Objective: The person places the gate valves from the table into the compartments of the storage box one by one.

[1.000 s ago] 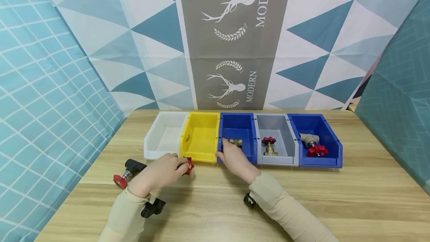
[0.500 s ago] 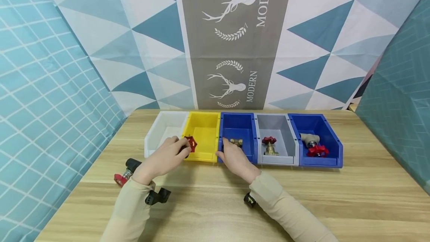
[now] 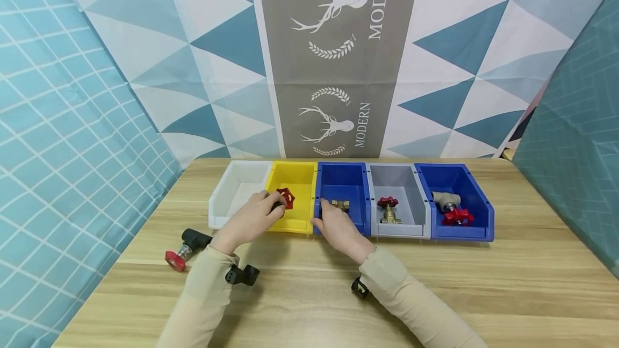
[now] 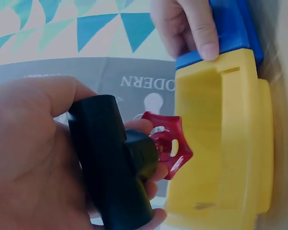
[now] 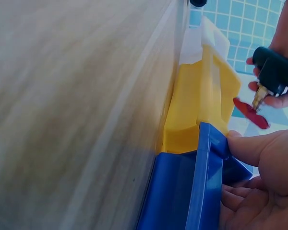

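Over the yellow bin (image 3: 302,176), my left hand (image 3: 249,219) grips a valve with a black tee-shaped body (image 4: 110,163) and a red handwheel (image 4: 175,143). The handwheel points away from the palm, toward the bin. My right hand (image 3: 338,230) holds the front side wall of the middle blue bin (image 5: 173,191), thumb (image 5: 247,148) on the yellow bin's side and fingers inside the blue one. A small brass fitting (image 3: 340,205) lies in that blue bin, partly behind the right hand.
A white bin (image 3: 216,205) stands at the row's left end. Further right, a grey bin (image 3: 394,176) holds a brass valve (image 3: 388,214), and another blue bin (image 3: 437,173) holds a beige valve (image 3: 446,202). A second black valve (image 3: 193,239) lies on the table (image 3: 309,305) at left.
My left hand has carried the black valve up and to the right, from in front of the bins to over the yellow bin. The right hand has stayed in place.
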Demonstrator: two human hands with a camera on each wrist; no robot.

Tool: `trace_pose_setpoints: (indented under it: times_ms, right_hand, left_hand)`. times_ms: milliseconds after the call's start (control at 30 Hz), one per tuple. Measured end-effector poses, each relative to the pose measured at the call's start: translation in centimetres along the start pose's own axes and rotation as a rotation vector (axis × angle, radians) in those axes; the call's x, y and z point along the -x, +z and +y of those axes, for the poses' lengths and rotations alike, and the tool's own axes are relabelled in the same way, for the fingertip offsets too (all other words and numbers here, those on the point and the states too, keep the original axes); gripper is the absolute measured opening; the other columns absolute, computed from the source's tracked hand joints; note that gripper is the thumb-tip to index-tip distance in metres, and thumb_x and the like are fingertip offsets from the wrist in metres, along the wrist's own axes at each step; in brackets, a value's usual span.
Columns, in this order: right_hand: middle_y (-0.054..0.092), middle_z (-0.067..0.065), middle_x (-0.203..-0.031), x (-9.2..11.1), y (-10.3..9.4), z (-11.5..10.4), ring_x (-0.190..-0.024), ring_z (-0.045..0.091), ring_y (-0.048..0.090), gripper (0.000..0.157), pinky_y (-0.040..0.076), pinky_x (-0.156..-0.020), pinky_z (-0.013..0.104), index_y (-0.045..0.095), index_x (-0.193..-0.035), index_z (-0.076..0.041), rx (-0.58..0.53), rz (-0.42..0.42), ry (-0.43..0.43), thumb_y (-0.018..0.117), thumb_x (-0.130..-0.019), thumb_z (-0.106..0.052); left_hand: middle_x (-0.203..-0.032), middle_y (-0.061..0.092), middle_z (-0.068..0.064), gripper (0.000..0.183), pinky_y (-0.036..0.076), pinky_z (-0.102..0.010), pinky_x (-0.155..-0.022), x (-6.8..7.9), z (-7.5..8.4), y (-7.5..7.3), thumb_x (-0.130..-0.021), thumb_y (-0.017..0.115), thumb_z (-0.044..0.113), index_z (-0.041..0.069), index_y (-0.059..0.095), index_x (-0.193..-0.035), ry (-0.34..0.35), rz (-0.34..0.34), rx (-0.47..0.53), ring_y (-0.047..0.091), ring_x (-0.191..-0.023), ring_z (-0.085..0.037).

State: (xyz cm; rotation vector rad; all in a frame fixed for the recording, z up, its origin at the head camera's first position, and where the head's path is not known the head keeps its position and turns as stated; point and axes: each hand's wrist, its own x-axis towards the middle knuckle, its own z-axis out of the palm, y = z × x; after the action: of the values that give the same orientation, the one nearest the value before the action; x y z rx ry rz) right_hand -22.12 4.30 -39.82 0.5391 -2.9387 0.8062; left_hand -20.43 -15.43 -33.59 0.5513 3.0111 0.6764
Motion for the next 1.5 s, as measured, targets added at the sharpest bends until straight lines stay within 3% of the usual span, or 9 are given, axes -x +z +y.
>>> trace_pose_setpoints:
  times_ms: [267,600,900,1500]
  right_hand:
    - [0.051,0.025,-0.126,0.0,0.0,0.0,-0.104,0.032,0.058,0.058,0.049,-0.085,0.039,0.036,-0.133,0.009,0.004,-0.006,-0.001,0.052,-0.092,-0.029]
    - [0.052,0.025,-0.124,-0.1,0.1,0.1,-0.101,0.03,0.06,0.058,0.05,-0.083,0.039,0.037,-0.133,0.008,0.001,0.004,-0.001,0.052,-0.092,-0.029]
    - [0.051,0.025,-0.125,-0.2,-0.1,-0.1,-0.103,0.032,0.059,0.058,0.05,-0.084,0.039,0.037,-0.133,0.009,0.011,-0.008,0.01,0.052,-0.092,-0.03]
    - [0.051,0.024,-0.126,-0.1,0.0,-0.1,-0.102,0.031,0.06,0.059,0.051,-0.082,0.038,0.036,-0.133,0.008,0.02,-0.018,0.015,0.052,-0.092,-0.03]
  left_hand:
    - [-0.104,0.053,-0.009,0.027,0.04,-0.036,-0.075,-1.3,0.5,1.4,-0.092,0.043,0.029,0.014,0.058,-0.109,-0.029,0.066,-0.038,0.046,-0.092,-0.025]
    - [-0.104,0.053,-0.011,0.024,0.041,-0.038,-0.078,-2.9,0.8,2.4,-0.087,0.052,0.026,0.014,0.059,-0.106,-0.089,0.07,0.014,0.045,-0.091,-0.024]
    - [-0.103,0.054,-0.015,0.022,0.042,-0.04,-0.079,-3.9,0.9,3.6,-0.087,0.055,0.021,0.009,0.06,-0.105,-0.099,0.127,0.045,0.048,-0.09,-0.027]
    - [-0.102,0.055,-0.014,0.024,0.041,-0.038,-0.078,-4.3,0.1,5.7,-0.089,0.054,0.024,0.01,0.06,-0.107,-0.133,0.082,0.025,0.048,-0.092,-0.026]
